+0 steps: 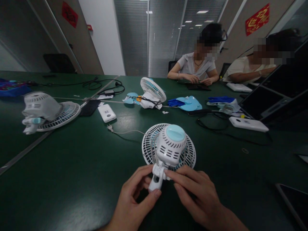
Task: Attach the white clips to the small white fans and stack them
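Observation:
A white clip fan (172, 144) with a light-blue rear cap lies face down on its round grille in front of me. My left hand (136, 195) grips the fan's white bracket, with fingers and thumb around its lower end. My right hand (198, 189) reaches in from the other side, its index fingertip on the hinge of the bracket. The right thumb stays apart from that finger, and I see nothing held there. From the fan a pale power cord (127, 132) runs left to a plug (110, 128).
Another fan (43, 110) lies at left, a third (151, 93) farther back. Light-blue fan blades (190, 103), blue gloves (221, 100), white power banks (107, 113) and black cables (214, 126) are spread on the green table (79, 179). Two people (197, 65) sit across.

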The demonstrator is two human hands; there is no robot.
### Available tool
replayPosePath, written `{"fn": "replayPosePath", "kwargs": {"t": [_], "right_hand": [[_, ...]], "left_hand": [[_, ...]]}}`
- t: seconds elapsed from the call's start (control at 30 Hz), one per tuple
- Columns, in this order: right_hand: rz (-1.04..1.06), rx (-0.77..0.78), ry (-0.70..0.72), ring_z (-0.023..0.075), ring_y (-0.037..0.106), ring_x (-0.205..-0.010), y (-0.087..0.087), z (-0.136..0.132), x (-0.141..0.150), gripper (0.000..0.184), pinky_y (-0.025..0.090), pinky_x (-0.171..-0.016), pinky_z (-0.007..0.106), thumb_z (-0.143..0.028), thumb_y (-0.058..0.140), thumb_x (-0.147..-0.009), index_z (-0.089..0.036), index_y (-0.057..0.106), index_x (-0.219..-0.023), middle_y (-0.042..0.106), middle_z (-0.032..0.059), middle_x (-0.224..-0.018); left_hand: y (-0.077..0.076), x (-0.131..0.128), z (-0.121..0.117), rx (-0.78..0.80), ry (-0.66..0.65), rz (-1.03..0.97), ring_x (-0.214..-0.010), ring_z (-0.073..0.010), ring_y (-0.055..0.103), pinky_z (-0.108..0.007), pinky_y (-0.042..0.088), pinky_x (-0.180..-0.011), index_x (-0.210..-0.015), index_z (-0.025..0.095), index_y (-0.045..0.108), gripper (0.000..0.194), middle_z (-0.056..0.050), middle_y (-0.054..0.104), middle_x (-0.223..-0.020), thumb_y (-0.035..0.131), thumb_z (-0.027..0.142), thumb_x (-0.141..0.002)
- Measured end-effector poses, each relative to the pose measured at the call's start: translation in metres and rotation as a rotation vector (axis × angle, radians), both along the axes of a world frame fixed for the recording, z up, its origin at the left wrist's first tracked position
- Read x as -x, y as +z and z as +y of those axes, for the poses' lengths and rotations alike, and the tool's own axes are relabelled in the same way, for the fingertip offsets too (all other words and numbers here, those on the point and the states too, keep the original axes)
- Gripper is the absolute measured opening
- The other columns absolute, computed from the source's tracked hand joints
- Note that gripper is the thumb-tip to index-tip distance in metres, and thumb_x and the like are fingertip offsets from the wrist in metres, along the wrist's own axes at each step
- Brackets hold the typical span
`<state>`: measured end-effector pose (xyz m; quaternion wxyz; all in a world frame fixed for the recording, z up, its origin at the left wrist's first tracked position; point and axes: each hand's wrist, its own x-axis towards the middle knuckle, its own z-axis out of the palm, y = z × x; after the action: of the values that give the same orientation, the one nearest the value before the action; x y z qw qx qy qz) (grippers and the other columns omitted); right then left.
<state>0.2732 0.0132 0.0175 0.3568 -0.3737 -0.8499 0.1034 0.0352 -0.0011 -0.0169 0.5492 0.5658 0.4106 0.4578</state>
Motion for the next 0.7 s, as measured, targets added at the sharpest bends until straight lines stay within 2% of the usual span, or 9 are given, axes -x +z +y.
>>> {"fn": "replayPosePath", "kwargs": {"t": [0.1, 0.17, 0.27, 0.37, 0.47, 0.57, 0.7], "right_hand": [[-0.005, -0.006, -0.059, 0.0147, 0.074, -0.079, -0.003, 0.002, 0.0, 0.034, 0.049, -0.062, 0.029, -0.014, 0.05, -0.102, -0.022, 0.067, -0.131, 0.076, 0.0031, -0.098], [-0.029, -0.016, -0.038, 0.0148, 0.074, -0.076, -0.004, 0.002, 0.0, 0.032, 0.049, -0.062, 0.029, -0.015, 0.052, -0.102, -0.023, 0.069, -0.127, 0.075, 0.0022, -0.095], [-0.077, -0.033, 0.048, 0.0159, 0.075, -0.081, -0.002, -0.002, 0.003, 0.04, 0.051, -0.064, 0.03, -0.014, 0.051, -0.101, -0.023, 0.063, -0.138, 0.077, 0.0044, -0.103], [-0.063, -0.049, 0.06, 0.0172, 0.076, -0.087, -0.001, -0.008, 0.005, 0.048, 0.054, -0.069, 0.03, -0.015, 0.05, -0.1, -0.02, 0.053, -0.149, 0.078, 0.0078, -0.109], [-0.027, -0.073, 0.016, 0.0163, 0.075, -0.082, -0.004, -0.01, 0.004, 0.047, 0.055, -0.071, 0.029, -0.016, 0.049, -0.102, -0.02, 0.053, -0.148, 0.078, 0.0066, -0.102], [-0.005, -0.082, -0.021, 0.0139, 0.073, -0.072, -0.006, -0.007, 0.002, 0.044, 0.055, -0.068, 0.027, -0.016, 0.048, -0.103, -0.02, 0.055, -0.146, 0.078, 0.0048, -0.098], [-0.002, -0.109, -0.032, 0.0122, 0.07, -0.066, -0.005, -0.005, -0.001, 0.041, 0.055, -0.068, 0.026, -0.015, 0.047, -0.103, -0.019, 0.057, -0.142, 0.079, 0.0054, -0.102]], "left_hand": [[-0.001, -0.001, 0.0, 0.037, -0.002, 0.031, -0.096, -0.017, 0.066, -0.027, 0.057, -0.084, -0.134, 0.029, 0.063, 0.042, -0.007, 0.068, -0.125, 0.073, 0.039, -0.095], [0.002, -0.002, 0.0, 0.067, 0.022, 0.049, -0.104, -0.0201, 0.066, -0.03, 0.058, -0.089, -0.137, 0.028, 0.059, 0.044, -0.008, 0.068, -0.126, 0.07, 0.04, -0.096], [0.01, -0.004, 0.003, 0.014, 0.047, 0.068, -0.117, -0.0229, 0.064, -0.034, 0.057, -0.098, -0.146, 0.032, 0.047, 0.051, -0.008, 0.063, -0.138, 0.066, 0.036, -0.098], [0.018, -0.003, 0.011, -0.107, 0.015, 0.162, -0.116, -0.0208, 0.064, -0.036, 0.055, -0.102, -0.151, 0.039, 0.038, 0.061, -0.004, 0.06, -0.14, 0.065, 0.027, -0.099], [0.029, 0.0, 0.025, -0.23, -0.046, 0.33, -0.111, -0.019, 0.063, -0.035, 0.052, -0.1, -0.145, 0.039, 0.046, 0.053, -0.002, 0.061, -0.131, 0.065, 0.021, -0.099], [0.04, 0.001, 0.037, -0.323, -0.094, 0.438, -0.112, -0.0196, 0.061, -0.036, 0.051, -0.098, -0.13, 0.033, 0.059, 0.029, -0.003, 0.06, -0.127, 0.06, 0.024, -0.102], [0.055, 0.003, 0.04, -0.346, -0.04, 0.472, -0.103, -0.0195, 0.062, -0.034, 0.052, -0.089, -0.116, 0.024, 0.065, 0.015, -0.005, 0.063, -0.115, 0.056, 0.027, -0.104]]}}
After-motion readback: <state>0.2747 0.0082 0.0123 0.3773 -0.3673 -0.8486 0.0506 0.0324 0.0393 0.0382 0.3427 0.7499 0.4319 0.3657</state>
